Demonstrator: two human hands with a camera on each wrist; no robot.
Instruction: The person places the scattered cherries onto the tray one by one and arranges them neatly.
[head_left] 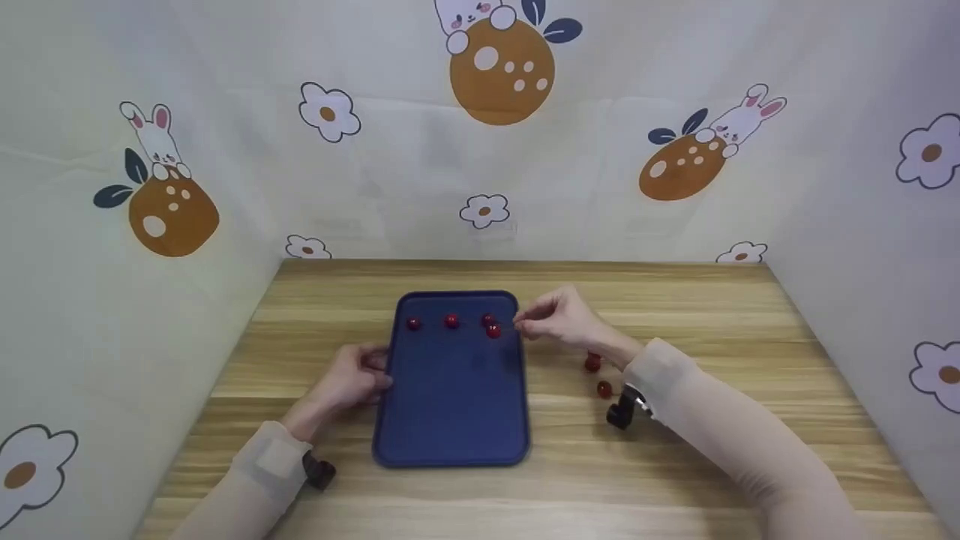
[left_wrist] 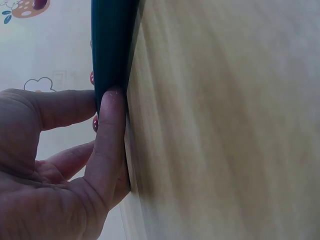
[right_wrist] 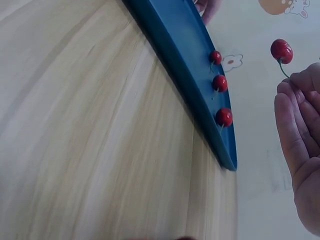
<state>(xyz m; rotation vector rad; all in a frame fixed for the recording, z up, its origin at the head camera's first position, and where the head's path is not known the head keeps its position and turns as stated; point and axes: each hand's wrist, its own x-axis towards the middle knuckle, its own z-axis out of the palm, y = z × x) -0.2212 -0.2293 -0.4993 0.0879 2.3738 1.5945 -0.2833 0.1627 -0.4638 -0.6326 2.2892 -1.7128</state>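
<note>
My right hand (head_left: 564,319) pinches a red cherry (right_wrist: 282,51) by its thin green stem, with thumb and fingertips together. The fruit hangs off the fingertips over the far right corner of a dark blue tray (head_left: 451,420). Three more cherries lie in a row along the tray's far end: one at left (head_left: 414,323), one in the middle (head_left: 451,321) and one at right (head_left: 488,319). At the tray's left long side, my left hand (head_left: 352,379) grips the rim, thumb and fingers against the edge. In the left wrist view one finger (left_wrist: 112,115) presses on the outer wall.
Two loose cherries, one farther (head_left: 592,363) and one nearer (head_left: 604,388), lie on the wooden table (head_left: 300,300) beneath the right forearm. Cloth walls (head_left: 405,165) printed with rabbits and flowers enclose the back and both sides. Each wrist carries a small black camera (head_left: 620,414).
</note>
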